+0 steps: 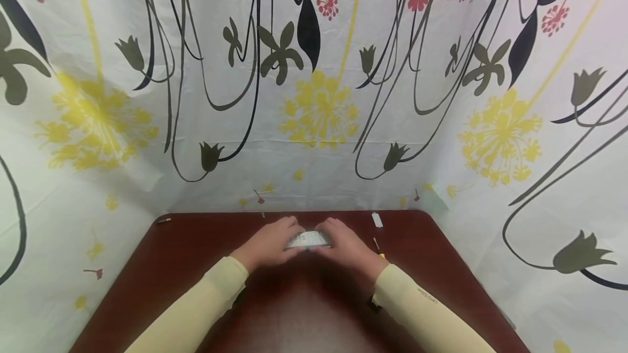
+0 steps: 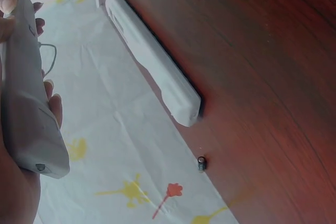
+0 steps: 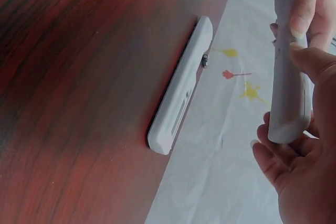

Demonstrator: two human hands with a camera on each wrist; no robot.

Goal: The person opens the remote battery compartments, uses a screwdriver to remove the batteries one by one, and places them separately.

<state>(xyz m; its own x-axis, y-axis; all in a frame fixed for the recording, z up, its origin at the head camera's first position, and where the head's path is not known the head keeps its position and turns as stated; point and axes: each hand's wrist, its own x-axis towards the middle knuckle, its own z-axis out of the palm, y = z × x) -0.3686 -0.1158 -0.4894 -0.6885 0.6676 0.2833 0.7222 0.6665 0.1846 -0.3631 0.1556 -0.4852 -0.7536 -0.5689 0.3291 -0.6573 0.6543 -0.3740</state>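
Note:
Both hands hold a long white remote-shaped device (image 1: 308,239) above the far half of the table, one at each end. My left hand (image 1: 275,239) grips its left end and my right hand (image 1: 349,247) its right end. In the right wrist view, both thumbs lie on the near face of the device (image 3: 287,98), close together, with other fingers behind it. A small round hole shows at one end of the device (image 2: 37,129) in the left wrist view. A second long white piece (image 2: 152,59) lies on the table beyond, dark along its underside; I cannot make it out in the head view.
Small batteries (image 2: 201,163) lie near the table's far edge, one at the far left corner (image 1: 163,220). A flat white piece (image 1: 376,219) lies at the back right. Near my right wrist is a yellow-handled tool (image 1: 382,255), partly hidden. Patterned curtains (image 1: 314,173) surround the table (image 1: 196,255).

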